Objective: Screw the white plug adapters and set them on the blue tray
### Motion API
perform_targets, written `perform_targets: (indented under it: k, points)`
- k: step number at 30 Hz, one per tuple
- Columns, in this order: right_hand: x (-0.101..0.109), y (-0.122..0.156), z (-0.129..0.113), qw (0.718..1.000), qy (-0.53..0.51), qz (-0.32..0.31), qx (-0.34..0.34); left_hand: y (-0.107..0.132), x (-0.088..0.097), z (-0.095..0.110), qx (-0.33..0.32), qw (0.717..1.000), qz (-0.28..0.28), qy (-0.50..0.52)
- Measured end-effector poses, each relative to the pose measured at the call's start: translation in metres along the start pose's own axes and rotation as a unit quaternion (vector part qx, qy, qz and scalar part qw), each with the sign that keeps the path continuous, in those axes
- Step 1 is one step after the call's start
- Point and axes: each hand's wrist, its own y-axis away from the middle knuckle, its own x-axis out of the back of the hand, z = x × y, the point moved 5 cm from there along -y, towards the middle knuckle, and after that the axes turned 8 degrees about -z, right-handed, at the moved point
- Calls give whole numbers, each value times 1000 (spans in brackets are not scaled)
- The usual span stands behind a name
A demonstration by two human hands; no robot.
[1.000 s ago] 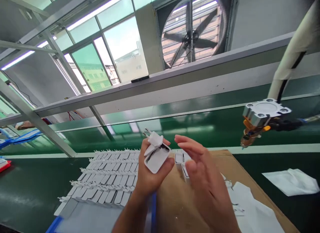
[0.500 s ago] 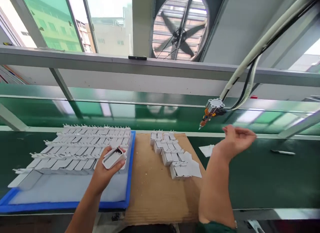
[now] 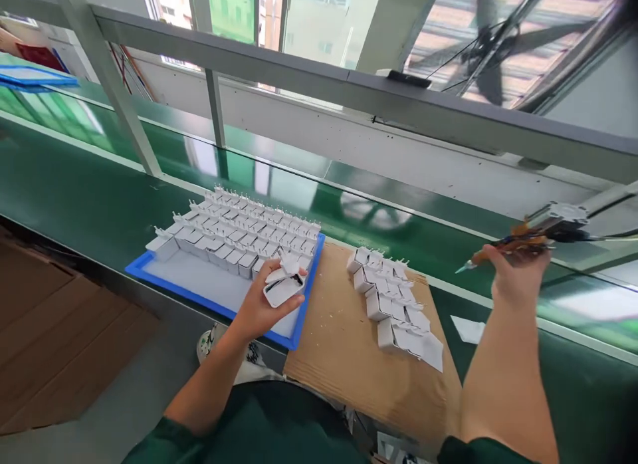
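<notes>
My left hand [image 3: 256,312] grips a small white plastic housing [image 3: 283,292] over the tray's right side. The housing is tilted, its opening towards me with something dark inside. My right hand [image 3: 521,278] is wrapped round a dispensing gun [image 3: 545,228] from below; it has a metal block, orange parts and a thin tapered tip pointing left. Rows of similar white housings [image 3: 244,228] fill the back of a blue-rimmed tray [image 3: 182,292]. Between my hands, several more housings [image 3: 391,298] stand in short rows on a cardboard sheet [image 3: 329,341].
A white piece of paper [image 3: 467,329] lies on the green bench [image 3: 588,397] beside the cardboard. A grey rail [image 3: 299,72] with a black object [image 3: 409,78] crosses above the bench. A large fan [image 3: 491,48] is behind it. Cardboard [image 3: 54,344] lies at lower left.
My right hand, half a second ago unoccupied and just right of the dispensing gun, has taken hold of it. The left hand keeps the housing. The view has swung left and down.
</notes>
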Motion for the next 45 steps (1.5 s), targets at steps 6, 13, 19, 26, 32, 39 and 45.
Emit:
perform_targets:
  k: [6,13,19,26,32,39,45]
  points:
    - [-66,122,-46,968,-126,-208,62,11,-2,-15,33,999,-15,-2]
    - [-132,251,-125,897,-198,-313,240,13,2,-24,86,990,-13,-112]
    - [-145,285,-151,890,-269,-338,149,12,2,-22,87,974,-43,-205]
    - [-151,288,-148,900,-222,-323,192,1,-16,-16,74,968,-86,-224]
    - [-152,284,-145,890,-240,-312,231,-6,-27,-6,58,973,-88,-204]
    - [-157,280,-148,845,-288,-364,263,-5,-25,0,44,980,-79,-177]
    - [-153,278,-147,844,-254,-410,237,-4,-26,0,51,980,-90,-170]
